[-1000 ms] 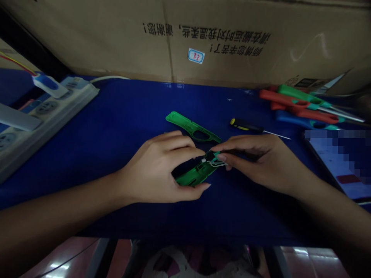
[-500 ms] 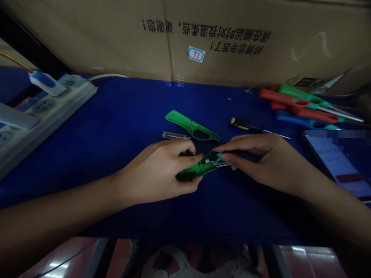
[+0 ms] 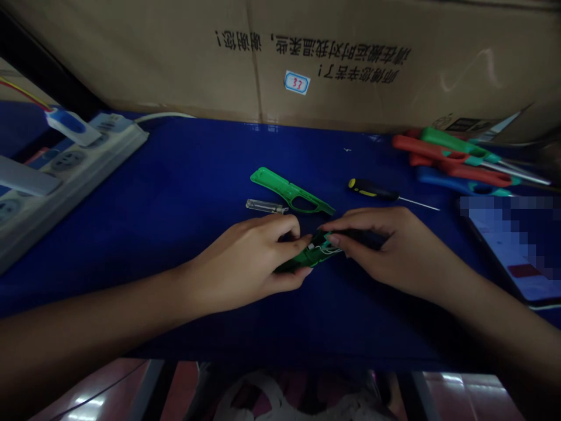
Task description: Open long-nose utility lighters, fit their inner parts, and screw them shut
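Observation:
My left hand [image 3: 249, 257] is closed around the handle end of an opened green lighter casing half [image 3: 309, 257], thumb and fingers on its two sides. Thin pale wires and a small white piece show inside it. The thumb and index finger of my right hand [image 3: 377, 240] pinch a small teal part [image 3: 328, 237] at the casing's other end; the fingers partly hide it. Just beyond my hands lies the other green casing half [image 3: 287, 190], with its trigger loop. Beside that is a clear lighter fuel tank [image 3: 265, 206].
A black-and-yellow screwdriver [image 3: 372, 188] lies beyond my right hand. Several long-nosed lighters [image 3: 456, 158] are piled at the right, near a phone [image 3: 517, 251]. A power strip [image 3: 79, 158] stands at the left. A cardboard box [image 3: 175, 64] backs the blue table [image 3: 188, 169].
The casing has tilted and sunk a little further into my left hand. My right fingertips have shifted slightly left with the teal part.

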A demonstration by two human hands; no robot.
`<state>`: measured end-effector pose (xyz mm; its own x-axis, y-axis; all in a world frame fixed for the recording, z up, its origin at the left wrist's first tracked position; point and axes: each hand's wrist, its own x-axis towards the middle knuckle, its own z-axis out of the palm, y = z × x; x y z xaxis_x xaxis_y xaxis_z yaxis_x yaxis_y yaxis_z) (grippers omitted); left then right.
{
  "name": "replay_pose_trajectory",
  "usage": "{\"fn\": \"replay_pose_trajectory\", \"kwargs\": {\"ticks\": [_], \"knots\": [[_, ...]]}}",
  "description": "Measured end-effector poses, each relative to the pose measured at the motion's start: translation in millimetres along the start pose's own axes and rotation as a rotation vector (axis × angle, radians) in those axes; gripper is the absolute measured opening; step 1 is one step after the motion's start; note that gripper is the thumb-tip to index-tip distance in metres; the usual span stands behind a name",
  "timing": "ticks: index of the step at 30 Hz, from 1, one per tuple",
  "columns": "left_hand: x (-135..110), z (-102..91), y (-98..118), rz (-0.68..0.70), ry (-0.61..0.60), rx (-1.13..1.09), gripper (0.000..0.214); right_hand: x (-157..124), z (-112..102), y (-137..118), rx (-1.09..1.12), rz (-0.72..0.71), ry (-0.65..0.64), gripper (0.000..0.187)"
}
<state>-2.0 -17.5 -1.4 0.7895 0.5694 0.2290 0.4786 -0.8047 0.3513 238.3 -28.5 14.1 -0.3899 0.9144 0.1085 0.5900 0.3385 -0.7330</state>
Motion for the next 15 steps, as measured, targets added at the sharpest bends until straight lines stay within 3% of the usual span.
{"fn": "replay_pose_trajectory", "kwargs": {"ticks": [9, 15], "knots": [[-1.5, 0.8, 0.5, -0.010, -0.026, 0.002, 0.031, 0.5, 2.6, 4.1, 0.009, 0.029, 0.065, 0.009], [-2.6, 2.1, 1.3, -0.030, -0.008, 0.049, 0.029, 1.3, 3.4, 8.5, -0.110, -0.156, 0.055, 0.004]]}}
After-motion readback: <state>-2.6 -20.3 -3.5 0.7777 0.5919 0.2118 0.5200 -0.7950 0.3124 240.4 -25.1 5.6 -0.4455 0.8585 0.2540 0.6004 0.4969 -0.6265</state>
